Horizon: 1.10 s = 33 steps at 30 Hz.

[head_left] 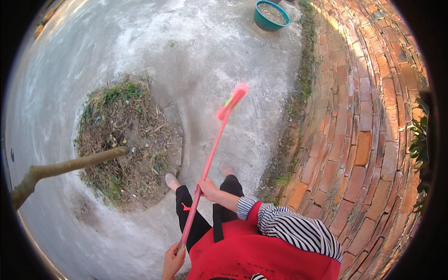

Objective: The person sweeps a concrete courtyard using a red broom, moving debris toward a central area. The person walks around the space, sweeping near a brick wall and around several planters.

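A pink broom (pixel 213 155) slants up and away from me, its head (pixel 237 97) pink with a bit of yellow-green, over the concrete ahead. My right hand (pixel 208 189) is closed round the middle of the handle, its arm in a black-and-white striped sleeve. Lower down, near the handle's end, my left hand (pixel 174 260) grips it with the fingers wrapped round. A small red strip (pixel 186 206) sticks out beside the handle. Whether the head touches the ground I cannot tell.
A round bed of soil and dry grass (pixel 119 182) lies to the left, with a slanting tree trunk (pixel 79 162) growing from it. On the right runs a brick wall (pixel 359 140) with weeds along its foot. A green tub (pixel 268 23) stands far ahead on the grey concrete (pixel 210 60).
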{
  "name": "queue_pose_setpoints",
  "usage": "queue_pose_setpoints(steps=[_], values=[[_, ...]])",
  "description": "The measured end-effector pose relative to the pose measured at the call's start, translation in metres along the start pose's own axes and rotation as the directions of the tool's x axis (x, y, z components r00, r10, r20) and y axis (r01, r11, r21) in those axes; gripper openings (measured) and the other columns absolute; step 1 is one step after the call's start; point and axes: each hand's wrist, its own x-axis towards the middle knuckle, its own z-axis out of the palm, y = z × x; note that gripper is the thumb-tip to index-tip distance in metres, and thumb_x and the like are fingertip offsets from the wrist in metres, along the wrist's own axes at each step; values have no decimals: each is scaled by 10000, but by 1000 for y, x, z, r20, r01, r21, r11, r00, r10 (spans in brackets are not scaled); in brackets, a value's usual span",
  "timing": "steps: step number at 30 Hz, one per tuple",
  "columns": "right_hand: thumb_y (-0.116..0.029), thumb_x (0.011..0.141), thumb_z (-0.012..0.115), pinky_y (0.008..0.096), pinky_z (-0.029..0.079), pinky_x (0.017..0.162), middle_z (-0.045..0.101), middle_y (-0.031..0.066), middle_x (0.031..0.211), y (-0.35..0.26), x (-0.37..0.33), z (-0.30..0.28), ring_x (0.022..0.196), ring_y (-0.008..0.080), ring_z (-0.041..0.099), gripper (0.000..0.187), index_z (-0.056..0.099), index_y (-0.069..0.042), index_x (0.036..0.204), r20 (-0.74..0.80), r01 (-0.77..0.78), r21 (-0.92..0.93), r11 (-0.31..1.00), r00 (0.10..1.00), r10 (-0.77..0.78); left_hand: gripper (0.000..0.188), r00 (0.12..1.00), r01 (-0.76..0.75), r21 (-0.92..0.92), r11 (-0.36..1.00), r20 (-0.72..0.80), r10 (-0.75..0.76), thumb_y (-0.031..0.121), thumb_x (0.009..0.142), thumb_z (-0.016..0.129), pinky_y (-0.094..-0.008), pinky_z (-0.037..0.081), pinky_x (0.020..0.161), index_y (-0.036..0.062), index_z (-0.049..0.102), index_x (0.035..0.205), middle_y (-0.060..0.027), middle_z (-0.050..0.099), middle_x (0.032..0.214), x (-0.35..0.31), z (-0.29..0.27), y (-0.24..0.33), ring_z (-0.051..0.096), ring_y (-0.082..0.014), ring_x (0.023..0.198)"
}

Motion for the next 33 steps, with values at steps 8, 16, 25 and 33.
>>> queue_pose_setpoints(steps=[8,16,25,33], values=[[-37,852,455,375,473,429,532,96,650,118,-2,7,581,240,586,53,487,0,830,-392,-113,156,981,905,167,363,942,-9,759,651,225,-249,324,958,525,-283,430,483,46,589,1182,-62,618,680,21,-109,122,541,-114,520],[43,834,465,400,436,495,424,86,625,79,81,114,530,226,474,69,429,3,877,85,-86,567,819,995,45,337,951,-260,897,358,173,256,86,906,546,-349,437,602,-18,536,1226,-141,580,751,4,-76,200,534,-230,658],[-137,922,547,246,408,463,397,-20,625,-48,36,137,507,54,397,182,414,-94,805,476,-117,798,591,724,-499,529,709,-524,837,158,325,625,10,921,479,-361,515,737,34,300,1418,-196,580,1097,31,-69,98,633,-299,906],[-111,914,526,338,487,490,477,47,660,121,-50,105,531,165,511,155,379,-64,896,-84,181,740,648,981,-177,397,864,333,360,871,253,-435,159,968,483,-194,286,311,2,394,1322,-14,457,666,-29,-147,112,367,-45,372]])
